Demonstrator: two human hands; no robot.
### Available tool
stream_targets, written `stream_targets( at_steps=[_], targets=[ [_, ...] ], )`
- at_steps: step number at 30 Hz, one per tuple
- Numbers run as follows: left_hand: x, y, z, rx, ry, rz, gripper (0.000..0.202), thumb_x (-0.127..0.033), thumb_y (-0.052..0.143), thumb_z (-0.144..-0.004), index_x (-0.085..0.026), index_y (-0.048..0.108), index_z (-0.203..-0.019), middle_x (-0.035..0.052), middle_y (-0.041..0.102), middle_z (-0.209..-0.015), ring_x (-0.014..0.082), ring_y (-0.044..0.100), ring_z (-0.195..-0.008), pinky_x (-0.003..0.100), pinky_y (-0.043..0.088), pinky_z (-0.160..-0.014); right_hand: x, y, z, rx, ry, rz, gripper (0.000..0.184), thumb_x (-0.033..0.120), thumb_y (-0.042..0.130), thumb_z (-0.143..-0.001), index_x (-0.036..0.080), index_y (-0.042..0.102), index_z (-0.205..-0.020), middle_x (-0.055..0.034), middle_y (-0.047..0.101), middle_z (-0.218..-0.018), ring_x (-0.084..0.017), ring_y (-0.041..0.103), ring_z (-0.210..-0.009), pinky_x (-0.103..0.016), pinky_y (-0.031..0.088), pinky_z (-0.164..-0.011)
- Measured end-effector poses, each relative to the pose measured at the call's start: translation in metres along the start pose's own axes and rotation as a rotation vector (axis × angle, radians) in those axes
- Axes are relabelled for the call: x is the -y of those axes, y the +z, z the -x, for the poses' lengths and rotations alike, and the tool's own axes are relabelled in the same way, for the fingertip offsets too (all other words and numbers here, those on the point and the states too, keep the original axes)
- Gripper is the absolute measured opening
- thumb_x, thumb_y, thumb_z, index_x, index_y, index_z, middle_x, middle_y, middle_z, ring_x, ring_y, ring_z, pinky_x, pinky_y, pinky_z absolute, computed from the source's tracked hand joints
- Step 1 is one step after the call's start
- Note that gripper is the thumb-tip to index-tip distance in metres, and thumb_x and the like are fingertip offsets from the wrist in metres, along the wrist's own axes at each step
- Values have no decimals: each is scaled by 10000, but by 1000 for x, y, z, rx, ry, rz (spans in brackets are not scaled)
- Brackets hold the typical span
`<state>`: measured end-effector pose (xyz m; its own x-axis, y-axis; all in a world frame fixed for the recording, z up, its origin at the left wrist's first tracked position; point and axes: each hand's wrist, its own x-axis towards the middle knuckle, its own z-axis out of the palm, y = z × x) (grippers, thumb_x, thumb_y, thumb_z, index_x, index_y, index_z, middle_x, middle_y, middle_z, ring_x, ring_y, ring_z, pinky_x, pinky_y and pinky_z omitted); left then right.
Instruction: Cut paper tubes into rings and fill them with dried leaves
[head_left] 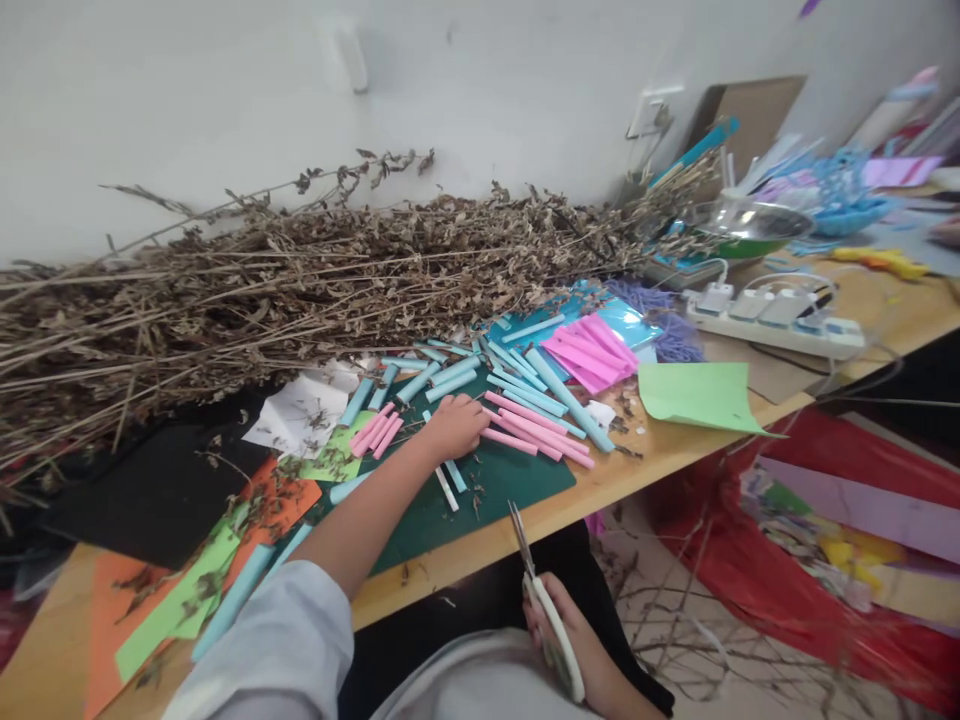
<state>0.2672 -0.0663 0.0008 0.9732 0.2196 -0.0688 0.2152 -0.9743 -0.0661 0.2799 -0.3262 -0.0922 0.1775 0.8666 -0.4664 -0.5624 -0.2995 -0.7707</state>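
My left hand (456, 426) reaches across the dark green cutting mat (510, 482) and rests with curled fingers on the pink paper rolls (534, 432), touching one. Blue paper rolls (525, 385) lie scattered just beyond it. Whether the fingers grip a roll is hidden. My right hand (581, 650) sits low over my lap, below the table edge, holding white-handled scissors (547, 610) with the blades pointing up toward the table.
A large bundle of dry branches (285, 270) fills the back of the wooden table (675, 450). Pink strips (592, 350), a green sheet (697, 395), orange and green paper (180, 590), and a power strip (772, 320) lie around. Red plastic (757, 570) lies on the floor at right.
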Motion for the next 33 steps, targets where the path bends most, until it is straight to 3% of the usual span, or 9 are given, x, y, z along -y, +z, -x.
stream_targets(
  at_steps=[3, 6, 10, 14, 22, 33],
  targets=[
    [1, -11, 25, 6, -28, 32, 164, -279, 393, -795, -198, 516, -868, 58, 567, -823, 217, 459, -883, 379, 299, -788, -1, -1, 3, 45, -36, 33, 371, 533, 536, -661, 206, 380, -746, 68, 355, -568, -59, 300, -467, -191, 219, -440],
    [-2, -16, 60, 59, -158, 174, 218, -341, 318, -830, -216, 474, -918, 32, 570, -745, 191, 512, -768, 341, 336, -741, 6, 4, 5, 154, -159, 122, 401, 564, 522, -652, 204, 375, -751, 51, 362, -618, -76, 310, -516, -211, 250, -475],
    [-15, -12, 109, 53, -340, 381, 221, -331, 307, -824, -183, 379, -972, 42, 554, -816, 162, 522, -686, 248, 365, -577, 15, 15, 6, 258, -254, 261, 427, 588, 506, -647, 199, 383, -775, 31, 368, -684, -99, 318, -591, -242, 282, -549],
    [-38, -12, 143, 38, -388, 587, 157, -236, 372, -766, -170, 360, -908, 25, 521, -768, 137, 488, -633, 237, 361, -571, 15, 26, 4, 267, -237, 393, 399, 564, 483, -680, 197, 390, -808, 25, 374, -704, -115, 327, -627, -261, 289, -586],
    [-67, -34, 173, -32, -365, 811, 127, -222, 433, -738, -192, 488, -849, -13, 549, -725, 110, 489, -639, 202, 338, -562, 15, 46, 7, 283, -280, 368, 424, 591, 475, -666, 205, 406, -826, 10, 393, -726, -125, 344, -635, -264, 299, -583],
    [-86, 5, 196, -401, -445, 1030, 85, -228, 421, -725, -153, 461, -718, -13, 488, -609, 86, 433, -538, 188, 333, -503, 23, 66, 21, 371, -263, 374, 440, 620, 422, -687, 202, 372, -815, 20, 359, -700, -105, 300, -598, -241, 257, -533]
  ],
)
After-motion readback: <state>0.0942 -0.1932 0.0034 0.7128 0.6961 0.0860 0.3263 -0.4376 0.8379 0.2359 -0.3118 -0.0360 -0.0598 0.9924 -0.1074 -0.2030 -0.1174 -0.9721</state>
